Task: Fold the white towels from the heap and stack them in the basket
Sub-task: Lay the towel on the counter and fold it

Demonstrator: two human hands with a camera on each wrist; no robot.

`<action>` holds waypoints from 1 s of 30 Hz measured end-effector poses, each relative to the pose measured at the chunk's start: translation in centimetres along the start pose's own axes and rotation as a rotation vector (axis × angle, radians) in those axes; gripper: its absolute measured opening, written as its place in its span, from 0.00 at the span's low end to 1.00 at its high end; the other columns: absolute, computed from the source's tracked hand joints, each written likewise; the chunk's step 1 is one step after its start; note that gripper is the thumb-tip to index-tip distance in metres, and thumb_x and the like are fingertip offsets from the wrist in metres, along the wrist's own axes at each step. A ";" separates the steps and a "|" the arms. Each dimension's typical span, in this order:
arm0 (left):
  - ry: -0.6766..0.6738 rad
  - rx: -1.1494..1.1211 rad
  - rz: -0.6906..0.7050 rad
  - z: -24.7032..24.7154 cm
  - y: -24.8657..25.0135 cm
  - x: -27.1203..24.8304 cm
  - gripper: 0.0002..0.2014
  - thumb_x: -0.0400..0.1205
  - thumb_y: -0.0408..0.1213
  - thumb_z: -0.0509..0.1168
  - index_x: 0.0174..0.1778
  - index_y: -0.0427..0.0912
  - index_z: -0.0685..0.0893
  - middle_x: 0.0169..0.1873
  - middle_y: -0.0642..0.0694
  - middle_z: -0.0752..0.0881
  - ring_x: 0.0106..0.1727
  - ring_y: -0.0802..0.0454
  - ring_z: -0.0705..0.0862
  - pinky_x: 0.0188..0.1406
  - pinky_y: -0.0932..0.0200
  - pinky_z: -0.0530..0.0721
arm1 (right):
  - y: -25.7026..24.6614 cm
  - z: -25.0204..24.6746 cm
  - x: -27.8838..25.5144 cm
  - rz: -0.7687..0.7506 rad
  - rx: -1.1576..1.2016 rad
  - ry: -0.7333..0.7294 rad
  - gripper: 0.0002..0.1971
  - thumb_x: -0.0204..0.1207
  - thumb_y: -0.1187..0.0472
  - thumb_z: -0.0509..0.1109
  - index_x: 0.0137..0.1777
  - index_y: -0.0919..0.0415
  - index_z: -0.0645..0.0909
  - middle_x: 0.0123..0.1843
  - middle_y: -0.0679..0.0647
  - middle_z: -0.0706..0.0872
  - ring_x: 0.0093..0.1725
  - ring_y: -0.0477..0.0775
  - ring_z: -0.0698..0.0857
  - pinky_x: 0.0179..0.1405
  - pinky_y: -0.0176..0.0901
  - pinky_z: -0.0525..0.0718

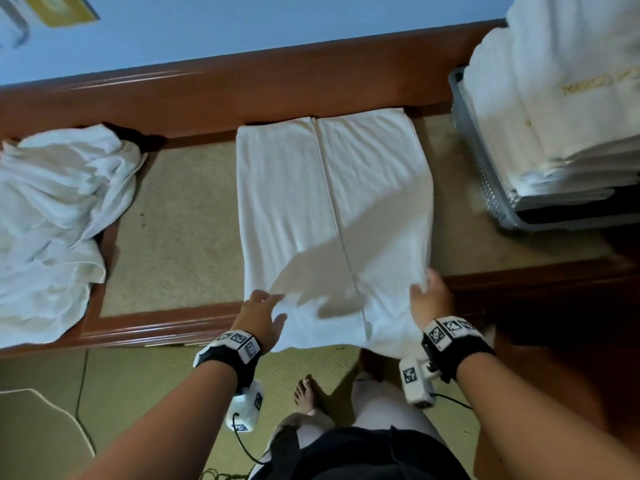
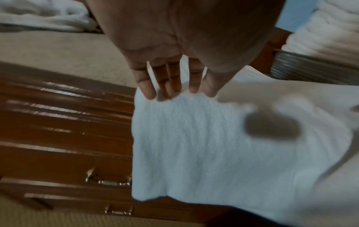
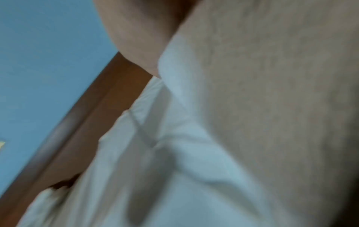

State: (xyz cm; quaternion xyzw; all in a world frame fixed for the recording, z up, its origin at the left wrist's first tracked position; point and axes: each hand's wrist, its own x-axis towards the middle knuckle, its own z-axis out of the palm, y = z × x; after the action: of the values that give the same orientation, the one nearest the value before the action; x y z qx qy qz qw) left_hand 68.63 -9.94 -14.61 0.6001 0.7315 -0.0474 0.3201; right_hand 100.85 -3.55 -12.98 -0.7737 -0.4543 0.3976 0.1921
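A white towel [image 1: 332, 202] lies lengthwise on the table, its two long sides folded in to meet along the middle. Its near end hangs over the front edge. My left hand [image 1: 266, 311] rests at the towel's near left edge; in the left wrist view its fingers [image 2: 172, 86] are straight, their tips touching the towel [image 2: 204, 145]. My right hand [image 1: 427, 296] holds the near right edge, thumb on top, with the cloth [image 3: 194, 169] draped over its fingers. The crumpled heap of towels [image 1: 52, 220] sits at the left. The grey basket [image 1: 485, 174] at the right carries a stack of folded towels [image 1: 554, 116].
The table has a wooden rim [image 1: 156, 327] around a beige inset [image 1: 180, 220], with a blue wall behind. Drawer handles [image 2: 108, 182] show below the front edge. My bare foot [image 1: 304, 393] and a white cable [image 1: 69, 417] are on the green floor.
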 end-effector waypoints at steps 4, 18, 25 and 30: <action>-0.037 -0.851 -0.319 -0.7 -0.7 -0.4 0.26 0.88 0.59 0.50 0.52 0.42 0.85 0.46 0.41 0.92 0.44 0.44 0.89 0.46 0.48 0.85 | -6.4 8.3 -6.7 -0.359 -0.095 -0.579 0.28 0.84 0.58 0.64 0.83 0.51 0.66 0.71 0.55 0.83 0.68 0.57 0.83 0.69 0.41 0.77; 0.164 -0.599 -0.395 -0.2 -3.3 -0.2 0.11 0.83 0.46 0.67 0.51 0.41 0.79 0.48 0.40 0.86 0.44 0.42 0.81 0.43 0.52 0.77 | -2.3 10.2 -8.2 -0.449 -0.860 -0.492 0.38 0.81 0.61 0.65 0.87 0.41 0.52 0.89 0.47 0.42 0.87 0.57 0.50 0.82 0.57 0.63; -0.039 -0.426 -0.311 1.7 -4.0 -1.0 0.19 0.77 0.45 0.74 0.61 0.42 0.83 0.54 0.41 0.88 0.52 0.40 0.85 0.54 0.47 0.86 | -2.2 10.3 -8.4 -0.466 -0.873 -0.513 0.39 0.80 0.65 0.67 0.86 0.39 0.54 0.89 0.47 0.38 0.88 0.56 0.44 0.84 0.59 0.61; -0.009 -0.104 -0.194 0.6 -4.6 -1.1 0.23 0.80 0.51 0.71 0.63 0.40 0.76 0.58 0.41 0.84 0.57 0.40 0.85 0.50 0.51 0.82 | -2.2 9.3 -7.8 -0.480 -0.889 -0.598 0.41 0.80 0.66 0.67 0.87 0.38 0.52 0.89 0.44 0.35 0.88 0.54 0.44 0.82 0.52 0.66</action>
State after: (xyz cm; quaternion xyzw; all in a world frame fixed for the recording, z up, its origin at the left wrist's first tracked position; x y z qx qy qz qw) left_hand 64.76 -12.43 -15.98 0.5090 0.7861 -0.0431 0.3480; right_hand 90.19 -9.72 -13.76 -0.5097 -0.7744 0.3151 -0.2029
